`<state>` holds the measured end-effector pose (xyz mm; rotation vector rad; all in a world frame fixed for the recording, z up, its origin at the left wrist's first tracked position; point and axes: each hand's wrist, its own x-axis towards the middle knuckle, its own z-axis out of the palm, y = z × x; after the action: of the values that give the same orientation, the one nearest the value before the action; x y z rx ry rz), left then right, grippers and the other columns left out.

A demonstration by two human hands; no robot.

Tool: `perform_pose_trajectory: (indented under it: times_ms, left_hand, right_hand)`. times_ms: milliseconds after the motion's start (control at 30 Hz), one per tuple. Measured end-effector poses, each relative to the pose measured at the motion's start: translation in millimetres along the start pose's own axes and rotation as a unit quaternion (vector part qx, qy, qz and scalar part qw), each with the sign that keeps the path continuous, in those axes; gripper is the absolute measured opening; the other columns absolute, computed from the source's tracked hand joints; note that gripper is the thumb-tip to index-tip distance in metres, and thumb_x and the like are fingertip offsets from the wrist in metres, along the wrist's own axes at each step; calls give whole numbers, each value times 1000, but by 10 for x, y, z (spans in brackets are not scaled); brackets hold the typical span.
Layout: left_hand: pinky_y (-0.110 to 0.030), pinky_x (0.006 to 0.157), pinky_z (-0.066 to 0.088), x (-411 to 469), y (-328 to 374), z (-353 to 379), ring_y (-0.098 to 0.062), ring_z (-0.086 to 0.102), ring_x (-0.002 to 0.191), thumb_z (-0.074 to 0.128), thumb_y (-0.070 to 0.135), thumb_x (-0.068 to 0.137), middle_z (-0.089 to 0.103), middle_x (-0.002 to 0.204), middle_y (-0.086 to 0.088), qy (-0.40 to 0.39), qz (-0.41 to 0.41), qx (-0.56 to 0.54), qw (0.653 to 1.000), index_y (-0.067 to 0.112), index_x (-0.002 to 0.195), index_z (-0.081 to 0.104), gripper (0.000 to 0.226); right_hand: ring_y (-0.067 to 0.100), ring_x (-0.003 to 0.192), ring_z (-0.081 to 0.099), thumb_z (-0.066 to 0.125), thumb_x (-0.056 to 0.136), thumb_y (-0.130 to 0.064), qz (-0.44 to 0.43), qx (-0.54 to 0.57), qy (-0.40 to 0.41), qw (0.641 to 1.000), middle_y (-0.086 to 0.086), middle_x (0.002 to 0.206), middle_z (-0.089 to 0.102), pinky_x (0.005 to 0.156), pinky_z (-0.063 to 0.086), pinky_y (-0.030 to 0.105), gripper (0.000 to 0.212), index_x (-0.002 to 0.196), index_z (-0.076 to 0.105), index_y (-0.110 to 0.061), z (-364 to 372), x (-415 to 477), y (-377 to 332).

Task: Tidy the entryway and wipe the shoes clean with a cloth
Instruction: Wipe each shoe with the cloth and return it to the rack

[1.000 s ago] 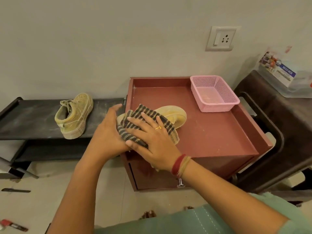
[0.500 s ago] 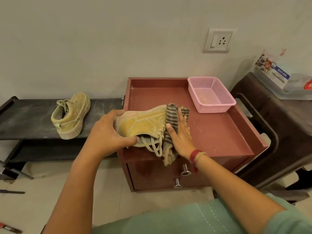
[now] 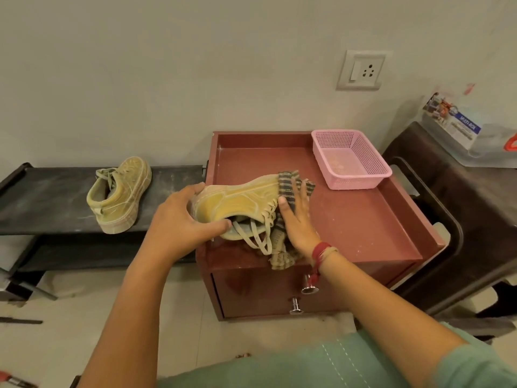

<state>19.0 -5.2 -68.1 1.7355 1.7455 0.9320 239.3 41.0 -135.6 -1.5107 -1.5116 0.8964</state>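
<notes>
Left grip [image 3: 181, 219] on shoe [image 3: 237, 200] unchanged.

The left hand [image 3: 179, 219] gripped the heel of a yellow shoe [image 3: 237, 204] tipped on its side on the red cabinet [image 3: 363, 219]. The right hand [image 3: 298, 222] pressed a striped cloth [image 3: 288, 183] against its toe. Another shoe [image 3: 119, 193] sat on the black rack [image 3: 42, 197], near a pink basket [image 3: 349, 159].

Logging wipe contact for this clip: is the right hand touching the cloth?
Touching. The head view shows the right hand lying flat, fingers straight, on the cloth, pressing it against the shoe.
</notes>
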Motion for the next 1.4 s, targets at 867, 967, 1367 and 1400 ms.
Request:
perform_pose_trajectory:
  times_ms: [867,967,1367,1400]
  left_hand:
    - [-31,59,38,74,-111,35,-17,57,69,45,77,75,61,69,3,48,-123,-47,990,18,70,63,62]
    - [-33,75,44,62,-143,45,-20,60,104,40,82,67,66,113,-2,54,-113,-34,992,27,113,64,76]
    - [-23,87,41,-157,-172,-42,-8,34,124,80,2,69,6,156,6,-92,100,129,982,56,141,4,118]
    - [-22,87,38,-147,-173,-42,-8,36,121,79,2,69,17,152,3,-82,110,123,983,51,142,9,113]
  right_hand:
    - [13,144,9,37,98,-41,3,-37,-36,999,-2,157,11,118,8,36,53,146,22,-25,-32,35,119]
    - [6,140,17,42,99,-23,-102,-33,13,994,-6,154,20,113,14,24,44,137,26,-40,-27,-105,-7]
    - [16,135,36,42,93,-6,-104,-110,-60,987,3,145,42,114,24,29,49,141,41,-16,-91,-22,30]
    - [15,135,36,42,94,-6,-124,-113,-88,982,3,145,42,114,25,28,49,141,40,-16,-58,-67,37]
